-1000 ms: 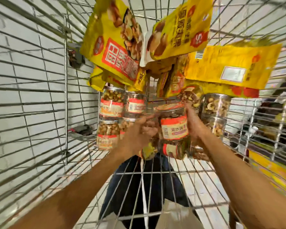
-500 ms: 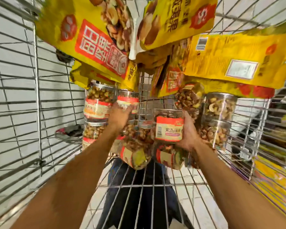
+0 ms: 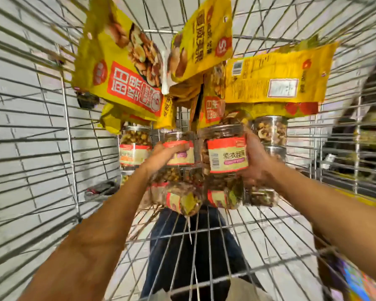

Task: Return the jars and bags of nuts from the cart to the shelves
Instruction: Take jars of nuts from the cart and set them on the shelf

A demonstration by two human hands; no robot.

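I look down into a wire shopping cart (image 3: 70, 118). Several clear jars of nuts with red and cream labels stand and lie at its far end. My right hand (image 3: 255, 158) grips one upright jar (image 3: 226, 152) from its right side and holds it above the others. My left hand (image 3: 163, 156) has its fingers curled over a second jar (image 3: 181, 148) just left of it. Several yellow bags of nuts (image 3: 126, 72) lean behind and over the jars, one showing its back with a white label (image 3: 276, 77).
More jars lie on their sides (image 3: 182, 199) under my hands, and two stand stacked at the far right (image 3: 270, 132). Wire cart walls close in on both sides. Below the cart floor show dark trousers (image 3: 182, 253) and white floor tiles. Store goods blur at the right.
My right hand has lifted its jar higher and nearer. My left hand moved from the jars at the left onto the jar beside it and closed over it. The view has shifted closer.
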